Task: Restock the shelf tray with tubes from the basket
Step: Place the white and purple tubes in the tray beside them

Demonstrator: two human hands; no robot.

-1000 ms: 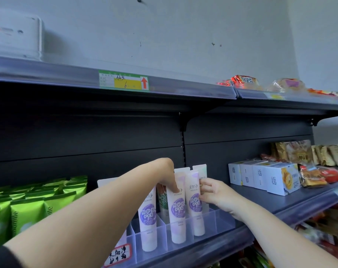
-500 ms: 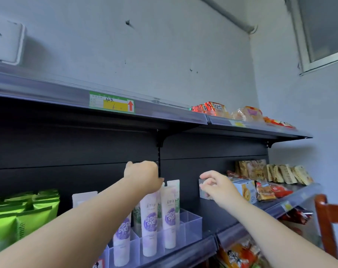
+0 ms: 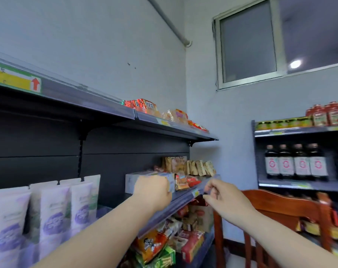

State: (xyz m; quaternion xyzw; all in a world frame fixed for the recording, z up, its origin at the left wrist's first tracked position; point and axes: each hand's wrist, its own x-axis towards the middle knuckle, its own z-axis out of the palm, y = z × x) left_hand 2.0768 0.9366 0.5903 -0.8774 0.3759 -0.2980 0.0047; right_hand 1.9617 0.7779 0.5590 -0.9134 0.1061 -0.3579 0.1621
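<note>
Now the tubes (image 3: pixel 56 207) stand upright in a row at the lower left, white with purple print, their flat crimped ends up against the dark back panel (image 3: pixel 48 144) of the shelf; the tray under them is too blurred to make out. Both hands are well off to the right of them, touching none. Left hand (image 3: pixel 152 192), nearest the tubes, shows its back to the camera, fingers curled under into a loose fist in front of the white boxes (image 3: pixel 133 180); nothing shows in its grip. Right hand (image 3: pixel 220 198) is further right again, near the grey shelf edge (image 3: pixel 183 198), fingers (image 3: pixel 210 190) bent inward with thumb and fingertips close together, and whether they pinch anything I cannot tell. Snack packets (image 3: pixel 193 167) line the shelf behind the boxes, more bright packets (image 3: pixel 154 244) crowd the level below. Up top, orange-red packs (image 3: pixel 143 105) sit on the upper shelf by a price label with a red arrow (image 3: pixel 15 80). Far right: a wooden chair (image 3: pixel 288 209), dark bottles (image 3: pixel 295 161) on another rack, a window (image 3: pixel 247 41) above.
</note>
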